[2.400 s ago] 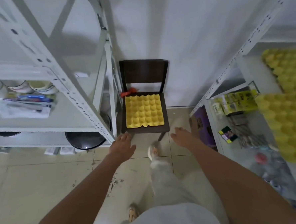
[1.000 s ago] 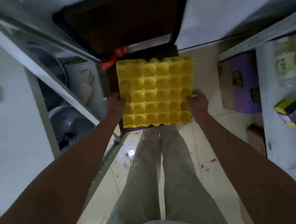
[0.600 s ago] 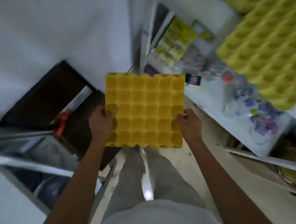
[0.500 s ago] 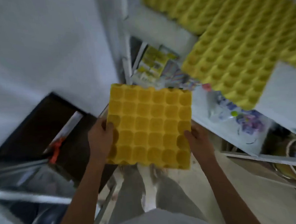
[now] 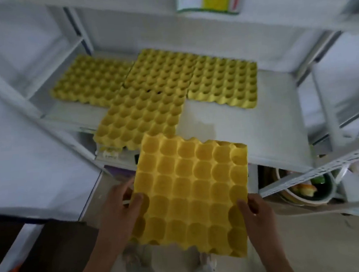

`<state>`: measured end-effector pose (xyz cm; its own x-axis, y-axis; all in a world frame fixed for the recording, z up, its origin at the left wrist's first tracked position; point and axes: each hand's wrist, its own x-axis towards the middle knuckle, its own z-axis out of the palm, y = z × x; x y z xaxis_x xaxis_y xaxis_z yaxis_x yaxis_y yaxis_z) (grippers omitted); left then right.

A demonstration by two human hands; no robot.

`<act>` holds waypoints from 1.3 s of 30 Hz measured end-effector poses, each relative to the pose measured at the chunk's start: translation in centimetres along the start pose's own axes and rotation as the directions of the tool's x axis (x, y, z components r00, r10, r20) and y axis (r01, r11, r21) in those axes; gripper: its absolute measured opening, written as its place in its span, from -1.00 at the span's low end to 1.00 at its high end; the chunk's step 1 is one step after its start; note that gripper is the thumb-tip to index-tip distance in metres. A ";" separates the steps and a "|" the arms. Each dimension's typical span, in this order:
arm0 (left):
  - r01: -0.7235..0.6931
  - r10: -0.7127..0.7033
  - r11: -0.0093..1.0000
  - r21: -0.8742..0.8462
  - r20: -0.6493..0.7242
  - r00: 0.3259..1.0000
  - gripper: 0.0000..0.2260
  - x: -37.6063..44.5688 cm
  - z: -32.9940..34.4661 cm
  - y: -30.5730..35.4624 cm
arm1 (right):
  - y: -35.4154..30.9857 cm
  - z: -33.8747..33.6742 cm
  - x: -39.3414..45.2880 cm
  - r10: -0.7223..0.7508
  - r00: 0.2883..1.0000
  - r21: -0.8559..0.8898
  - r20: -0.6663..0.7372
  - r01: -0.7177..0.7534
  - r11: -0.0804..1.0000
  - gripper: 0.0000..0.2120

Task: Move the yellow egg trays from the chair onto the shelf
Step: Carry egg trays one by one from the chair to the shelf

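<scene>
- The left hand [image 5: 118, 211] and the right hand [image 5: 258, 217] hold the yellow moulded egg tray [image 5: 190, 196] flat by its two side edges, fingers clamped on it, probably so it slides level onto the shelf.
- The white metal shelf [image 5: 247, 127] already carries about four similar trays [image 5: 160, 84], some overlapping; bare space is at near right.
- The dark chair [image 5: 51, 255] is at near left, blurred.

we count: yellow egg trays on shelf [image 5: 247, 119] = 4 | held tray [image 5: 190, 194] = 1 | hands = 2 | bowl [image 5: 304, 193] = 1
</scene>
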<state>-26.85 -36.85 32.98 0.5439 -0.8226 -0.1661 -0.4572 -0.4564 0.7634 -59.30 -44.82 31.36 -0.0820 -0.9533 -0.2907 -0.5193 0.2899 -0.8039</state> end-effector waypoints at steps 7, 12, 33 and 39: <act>0.023 -0.018 0.999 -0.036 0.117 0.993 -0.63 4.9 8.8 8.5 | 1.6 -6.4 8.6 -0.024 0.993 -0.169 -0.116 0.005 0.986 -0.85; -0.113 0.085 0.987 0.118 0.221 0.972 -0.69 10.8 11.6 11.6 | 0.7 -6.6 15.0 0.012 0.989 -0.255 -0.144 -0.048 0.966 -0.73; -0.456 0.450 0.628 0.630 0.184 0.874 -0.48 25.5 11.2 3.7 | -2.1 -2.1 25.3 0.087 0.980 -0.337 -0.177 -0.143 0.931 -0.58; -0.417 0.401 0.697 0.583 0.166 0.901 -0.48 25.1 11.6 4.4 | -2.3 -1.8 25.4 0.086 0.985 -0.348 -0.147 -0.133 0.928 -0.58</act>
<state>-23.37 -63.46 24.88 0.1902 -0.9803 0.0527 -0.9559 -0.1726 0.2375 -61.72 -69.85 26.73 -0.2501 -0.9271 -0.2794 -0.7674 0.3657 -0.5267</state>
